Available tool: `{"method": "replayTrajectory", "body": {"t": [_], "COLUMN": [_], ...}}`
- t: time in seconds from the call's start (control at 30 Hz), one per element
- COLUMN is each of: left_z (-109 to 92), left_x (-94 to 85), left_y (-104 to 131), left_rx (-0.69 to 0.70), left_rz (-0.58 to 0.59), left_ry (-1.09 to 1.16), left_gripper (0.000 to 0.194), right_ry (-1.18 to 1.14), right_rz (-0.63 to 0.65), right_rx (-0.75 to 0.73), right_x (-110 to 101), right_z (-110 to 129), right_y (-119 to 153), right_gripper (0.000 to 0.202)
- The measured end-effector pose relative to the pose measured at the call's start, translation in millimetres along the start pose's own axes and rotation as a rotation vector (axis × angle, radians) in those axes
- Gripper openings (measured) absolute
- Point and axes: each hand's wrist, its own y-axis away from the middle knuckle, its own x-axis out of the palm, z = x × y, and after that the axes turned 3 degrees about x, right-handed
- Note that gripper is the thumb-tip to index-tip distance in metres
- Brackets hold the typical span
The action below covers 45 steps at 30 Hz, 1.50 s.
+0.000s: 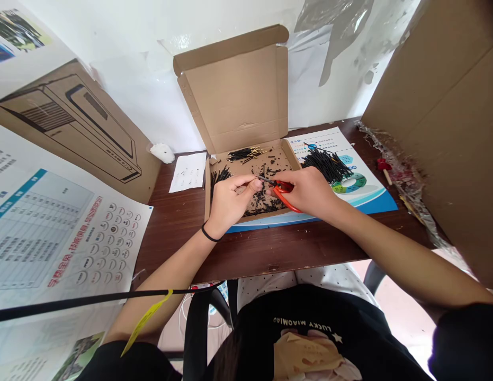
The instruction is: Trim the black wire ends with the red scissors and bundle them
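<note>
Over an open cardboard box (242, 167), my right hand (308, 191) is wrapped round scissors with red handles (286, 200). The blades point left, towards the fingertips of my left hand (232, 202). Those fingers are pinched together at the blade tips; whatever they hold is too small to name. Inside the box lie a bundle of black sticks with gold ends (246, 153), more black sticks (220, 177) at the left side, and many small black pieces (266, 201). A large pile of black sticks (328, 164) rests on a printed sheet right of the box.
The printed sheet (379, 203) lies under the box on a dark wooden table (246, 259). A small white paper (188, 172) and a white wad (162, 153) are at the left. Cardboard panels flank both sides. Crumpled plastic (405, 185) lies at the right; a black cable crosses the lower left.
</note>
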Motion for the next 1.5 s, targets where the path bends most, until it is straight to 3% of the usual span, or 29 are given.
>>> {"method": "replayTrajectory", "body": {"t": [0.2,0.4,0.5,0.73,0.8,0.87,0.97,1.07,1.2,1.27,1.33,1.4,1.5], "left_z": [0,5,5,-1,2,7,15,20,21,18,14,10,10], "left_x": [1.8,10.3,15.0,13.3,8.6,2.4,-6.7,-11.2,-9.9,-8.8,-8.4,-8.4,-7.8], "left_y": [0,0,1,-3,-6,-8,-8,-9,-10,-9,-8,-6,-5], "left_rx": [-0.079,-0.229,-0.299,-0.427,-0.432,-0.408,-0.214,0.012,0.113,0.085,0.026,-0.006,0.047], "left_rz": [0.006,-0.018,-0.027,-0.196,-0.249,-0.254,-0.129,-0.014,-0.045,-0.022,0.048,0.113,0.160], "left_ry": [0.135,0.510,0.668,0.809,0.749,0.533,0.050,-0.261,-0.295,-0.275,-0.311,-0.366,-0.399], "left_gripper": [0.027,0.033,0.034,0.026,0.022,0.031,0.060,0.057,0.008,0.011,0.040,0.056,0.042], "right_ry": [-0.134,-0.895,-1.117,-1.237,-1.235,-1.238,-1.231,-1.211,-1.210,-1.206,-1.200,-1.199,-1.209], "right_rz": [0.023,0.178,0.197,0.265,0.264,0.264,0.257,0.226,0.173,0.156,0.150,0.152,0.158], "right_rx": [0.074,0.175,0.248,0.184,0.194,0.201,0.205,0.222,0.274,0.279,0.278,0.285,0.295], "right_x": [2,13,21,21,20,18,18,18,17,17,17,16,16], "right_z": [0,9,14,15,15,15,16,16,14,14,13,13,12], "right_y": [-1,-2,0,3,3,3,3,3,1,1,1,1,1], "right_gripper": [0.049,0.041,0.040,0.027,0.026,0.026,0.026,0.027,0.030,0.031,0.031,0.032,0.031]}}
